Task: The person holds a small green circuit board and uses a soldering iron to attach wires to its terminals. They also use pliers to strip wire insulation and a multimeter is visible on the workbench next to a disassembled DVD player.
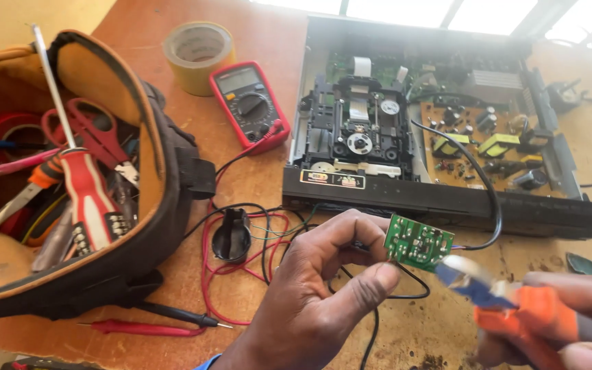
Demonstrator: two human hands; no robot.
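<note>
Pinching small green circuit board [418, 242] edge, left hand [313, 294], right hand [556, 322] gripping orange-handled tool [498, 301], tip touching.

Screen: the red multimeter [250, 105] lying on the table between the tape roll and the opened player has a small rectangular grey display [238, 79] at its top end, tilted, with dark markings too small to make out. Labels: a narrow rectangular sticker [332, 179], black with white and yellow patches, sits flat on the front edge of the disc mechanism just behind the player's black front panel; a small white-and-black printed label [114, 226] is on the lower handle of the red-and-white screwdriver in the tool bag. No packages or signs seen.
</note>
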